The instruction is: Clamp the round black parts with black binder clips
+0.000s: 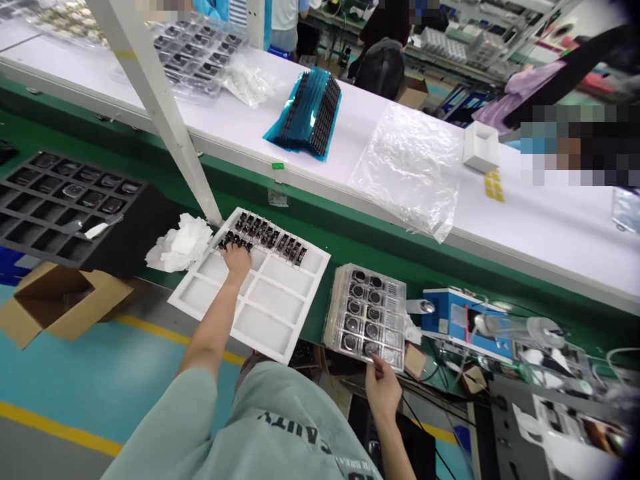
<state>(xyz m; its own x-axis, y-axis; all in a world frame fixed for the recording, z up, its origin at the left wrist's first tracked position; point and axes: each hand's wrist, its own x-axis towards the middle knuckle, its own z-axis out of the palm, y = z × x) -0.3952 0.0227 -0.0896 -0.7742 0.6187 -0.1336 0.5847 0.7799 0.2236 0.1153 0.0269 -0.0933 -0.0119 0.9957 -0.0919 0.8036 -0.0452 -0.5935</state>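
My left hand reaches into a white divided tray, its curled fingers among small black parts lined up in the far compartments. Those fingertips are partly hidden, so what they grip is unclear. At the near edge of a clear plastic tray, my right hand has thumb and fingers pinched together. Whatever lies in that pinch is too small to make out. Several round dark pieces sit in the clear tray's pockets, which seem to be in a stack of such trays.
A white post rises beside the white tray. Crumpled white tissue, a black foam tray and a cardboard box are at left. Blue equipment stands right. The raised shelf holds teal-wrapped strips and a plastic bag.
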